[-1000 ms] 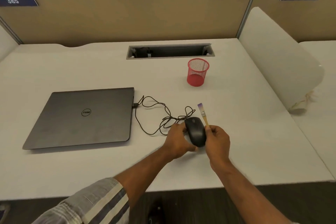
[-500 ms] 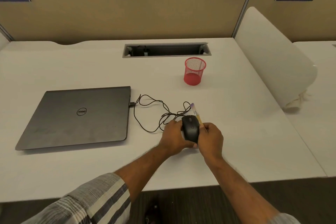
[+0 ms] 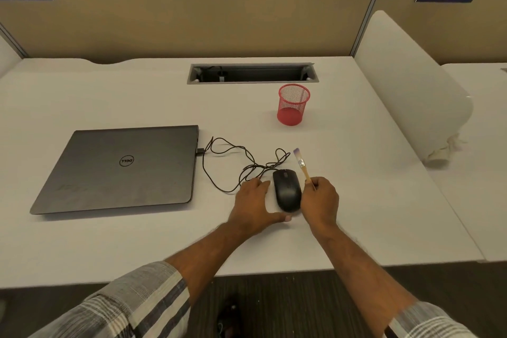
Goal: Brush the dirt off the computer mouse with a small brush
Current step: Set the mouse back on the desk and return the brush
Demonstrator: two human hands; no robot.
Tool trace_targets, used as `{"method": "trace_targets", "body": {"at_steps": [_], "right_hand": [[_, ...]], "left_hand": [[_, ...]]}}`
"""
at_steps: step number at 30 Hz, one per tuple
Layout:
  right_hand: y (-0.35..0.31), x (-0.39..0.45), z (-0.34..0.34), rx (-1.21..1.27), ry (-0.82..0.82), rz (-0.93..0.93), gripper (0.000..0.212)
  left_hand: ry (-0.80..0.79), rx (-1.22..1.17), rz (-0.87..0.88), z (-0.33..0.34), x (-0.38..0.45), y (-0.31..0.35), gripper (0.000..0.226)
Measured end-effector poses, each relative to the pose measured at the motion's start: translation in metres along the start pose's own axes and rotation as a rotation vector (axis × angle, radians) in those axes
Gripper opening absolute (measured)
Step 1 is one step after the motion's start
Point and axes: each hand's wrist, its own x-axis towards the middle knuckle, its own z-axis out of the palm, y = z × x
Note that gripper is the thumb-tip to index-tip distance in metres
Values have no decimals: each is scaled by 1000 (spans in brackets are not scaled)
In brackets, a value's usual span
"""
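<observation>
A black wired computer mouse lies on the white desk between my two hands. My left hand rests flat on the desk just left of the mouse. A narrow strip of desk shows between its palm and the mouse, and its thumb reaches to the mouse's near end. My right hand sits against the mouse's right side and grips the wooden handle of a small brush. The brush's purple bristles point away from me, above the desk and off the mouse.
The mouse cable loops left to a closed dark laptop. A red mesh cup stands behind the mouse, and a cable slot lies farther back. A white divider bounds the desk on the right.
The brush tip has swung from the mouse's front out to its right. My left hand has loosened from the mouse and now lies beside it.
</observation>
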Motion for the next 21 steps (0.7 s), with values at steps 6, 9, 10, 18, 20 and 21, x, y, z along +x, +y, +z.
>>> {"method": "trace_targets", "body": {"at_steps": [6,9,10,18,20,21], "right_hand": [[-1,16,-15,134,70,-2,18],[-11,36,-21,225,103,21,18],[-16,45,-23,256,111,18,19],[-71,110,-24,331,89,-56,21],[-85,124,-19,324,48,-71,25],[-92,131,-16,312,28,-81,26]], "left_hand": [[183,62,25,-6,-19,-38,65],[158,122,35,-10,-19,-45,67],[141,138,38,-10,-17,-46,69],[65,237,56,-11,5,-61,81],[48,244,53,-12,14,-62,82],[36,244,53,-13,19,-62,82]]}}
